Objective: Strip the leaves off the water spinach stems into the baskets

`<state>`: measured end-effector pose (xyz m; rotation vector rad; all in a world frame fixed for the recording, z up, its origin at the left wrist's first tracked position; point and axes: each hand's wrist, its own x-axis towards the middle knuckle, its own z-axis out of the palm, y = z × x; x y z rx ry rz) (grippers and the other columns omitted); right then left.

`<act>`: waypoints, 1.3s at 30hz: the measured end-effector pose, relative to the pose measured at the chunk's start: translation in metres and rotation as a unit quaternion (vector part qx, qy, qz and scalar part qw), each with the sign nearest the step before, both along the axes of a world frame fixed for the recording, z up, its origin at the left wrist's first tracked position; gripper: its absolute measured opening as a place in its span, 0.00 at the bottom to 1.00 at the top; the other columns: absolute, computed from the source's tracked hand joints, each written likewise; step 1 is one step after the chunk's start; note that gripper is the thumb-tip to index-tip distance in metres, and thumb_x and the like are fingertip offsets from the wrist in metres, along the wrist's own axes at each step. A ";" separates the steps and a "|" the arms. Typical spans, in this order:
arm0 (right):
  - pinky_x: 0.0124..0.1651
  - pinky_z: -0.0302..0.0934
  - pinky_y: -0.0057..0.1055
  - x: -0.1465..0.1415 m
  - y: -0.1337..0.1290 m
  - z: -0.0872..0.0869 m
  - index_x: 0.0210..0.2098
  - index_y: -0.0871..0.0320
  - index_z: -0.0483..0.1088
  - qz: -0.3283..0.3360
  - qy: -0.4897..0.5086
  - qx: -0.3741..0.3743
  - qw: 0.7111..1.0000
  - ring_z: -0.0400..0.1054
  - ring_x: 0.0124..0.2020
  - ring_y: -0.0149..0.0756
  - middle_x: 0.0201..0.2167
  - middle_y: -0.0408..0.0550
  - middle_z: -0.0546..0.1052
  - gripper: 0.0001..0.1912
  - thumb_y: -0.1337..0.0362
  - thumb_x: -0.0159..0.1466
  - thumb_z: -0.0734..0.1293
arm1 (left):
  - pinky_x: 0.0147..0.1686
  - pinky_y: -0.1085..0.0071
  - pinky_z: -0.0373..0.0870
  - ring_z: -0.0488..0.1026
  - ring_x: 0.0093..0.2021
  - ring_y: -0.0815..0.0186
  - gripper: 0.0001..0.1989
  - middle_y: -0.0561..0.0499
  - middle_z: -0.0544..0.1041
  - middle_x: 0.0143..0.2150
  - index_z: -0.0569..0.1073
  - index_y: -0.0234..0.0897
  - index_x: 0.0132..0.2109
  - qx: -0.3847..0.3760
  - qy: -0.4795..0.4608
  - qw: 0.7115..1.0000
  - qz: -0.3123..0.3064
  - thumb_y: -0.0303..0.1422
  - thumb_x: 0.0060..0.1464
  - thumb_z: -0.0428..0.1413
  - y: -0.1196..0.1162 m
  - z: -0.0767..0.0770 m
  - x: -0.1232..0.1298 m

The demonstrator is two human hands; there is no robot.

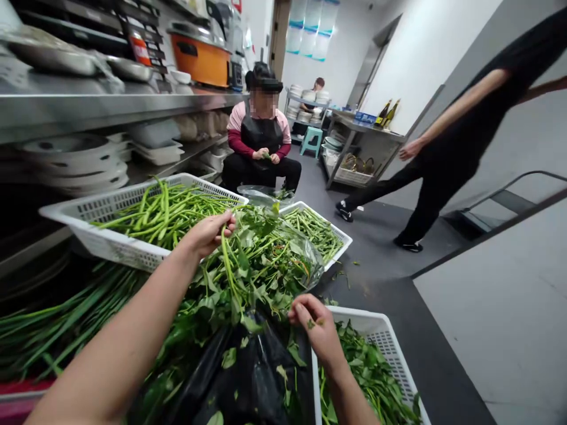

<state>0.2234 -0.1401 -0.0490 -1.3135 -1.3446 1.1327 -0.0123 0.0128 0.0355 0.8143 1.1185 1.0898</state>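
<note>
Here, left hand: the finger and thumb are pinched close together, and a long green stem is held between them, near the right-hand corner of the left basket.
Right hand: the fingers are curled in near the thumb; a leaf bit is seen there, but whether it is gripped cannot be told. The hand is held up by the far left corner of the low basket.
Leafy pile: it is heaped between the edges of the baskets.
Baskets: long stems are kept in the left one, leafy greens in the low one.
Black cover: loose leaves are scattered on it.
</note>
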 end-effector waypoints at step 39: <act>0.22 0.44 0.23 -0.036 0.022 -0.008 0.21 0.59 0.63 0.065 0.098 -0.060 0.991 0.48 0.19 0.23 0.17 0.37 0.59 0.13 0.56 0.54 0.64 | 0.23 0.79 0.57 0.61 0.23 0.75 0.19 0.57 0.67 0.23 0.74 0.34 0.29 -0.029 -0.055 0.994 -0.091 0.44 0.32 0.65 -0.089 -0.077 0.068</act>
